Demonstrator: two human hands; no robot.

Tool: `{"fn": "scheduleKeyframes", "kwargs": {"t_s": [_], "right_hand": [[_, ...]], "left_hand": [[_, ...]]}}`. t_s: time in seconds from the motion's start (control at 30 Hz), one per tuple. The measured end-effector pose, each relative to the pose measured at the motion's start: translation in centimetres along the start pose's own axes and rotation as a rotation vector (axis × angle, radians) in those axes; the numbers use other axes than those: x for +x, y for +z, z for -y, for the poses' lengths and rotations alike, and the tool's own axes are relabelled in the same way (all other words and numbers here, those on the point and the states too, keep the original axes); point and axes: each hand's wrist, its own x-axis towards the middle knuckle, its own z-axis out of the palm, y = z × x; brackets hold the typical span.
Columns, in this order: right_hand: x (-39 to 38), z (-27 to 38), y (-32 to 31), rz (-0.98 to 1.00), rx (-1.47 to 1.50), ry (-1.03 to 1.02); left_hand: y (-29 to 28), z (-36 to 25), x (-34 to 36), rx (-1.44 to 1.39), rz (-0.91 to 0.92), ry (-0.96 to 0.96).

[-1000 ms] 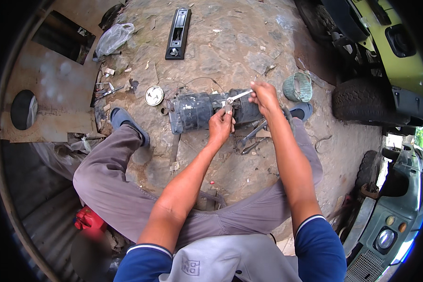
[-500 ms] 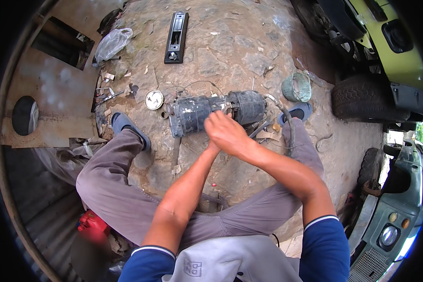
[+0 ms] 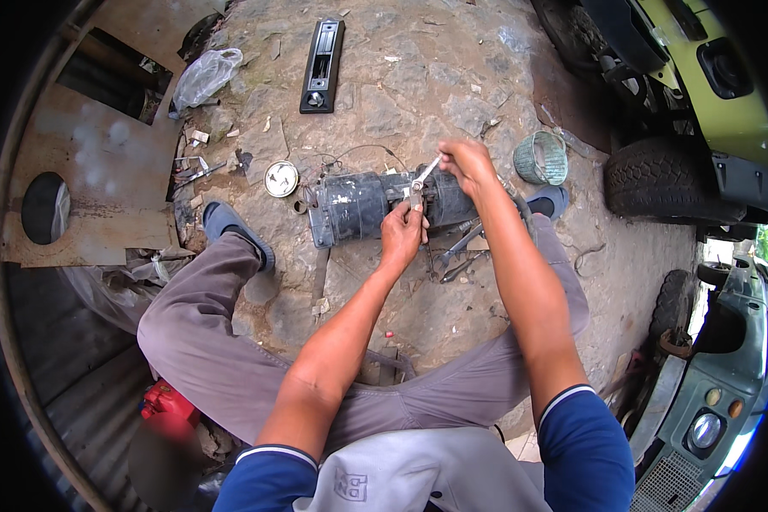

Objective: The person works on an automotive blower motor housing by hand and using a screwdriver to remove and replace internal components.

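A black machine with two cylindrical housings (image 3: 346, 212), winch-like in shape, lies across the stone ground between my feet. My right hand (image 3: 468, 164) is closed on the end of a slim silver wrench (image 3: 428, 172), which slants down to the left toward the machine's middle. There the wrench's head meets a small metal piece (image 3: 416, 200). The fingers of my left hand (image 3: 403, 230) are closed around that piece, just in front of the gap between the housings. What kind of piece it is cannot be made out.
Loose tools (image 3: 462, 244) lie right of my left hand. A round tin (image 3: 281, 179) stands left of the machine, a green basket (image 3: 540, 159) to its right. A long black part (image 3: 322, 68) lies farther off. Vehicles with a large tire (image 3: 657, 181) line the right side.
My hands were together over the machine's middle. My right hand has moved up and to the right, and the wrench now shows in it. My left hand stays near the middle.
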Motion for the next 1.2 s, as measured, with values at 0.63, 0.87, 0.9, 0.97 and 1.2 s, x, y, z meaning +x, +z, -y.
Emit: {"fn": "scheduleKeyframes", "kwargs": {"t_s": [0.63,0.87,0.9,0.97,1.2], "right_hand": [[-12.9,-4.8,-2.7,-0.184,-0.247,-0.362],[-9.9,-3.0,-8.8,0.014,0.307,-0.217],[-9.9,-2.4,-8.7,-0.044,0.370,-0.193],[-9.4,-1.5,-8.0,0.087,0.440,-0.109],[-8.2,-1.8,2.2,-0.009,-1.047,-0.288]], "left_hand": [[0.2,0.6,0.2,-0.032,-0.030,0.048],[0.1,0.0,-0.2,-0.004,-0.018,-0.004],[0.0,0.0,0.0,-0.002,-0.019,0.004],[-0.1,0.2,0.1,-0.001,-0.016,0.013],[0.1,0.7,0.3,0.002,-0.037,0.003]]}}
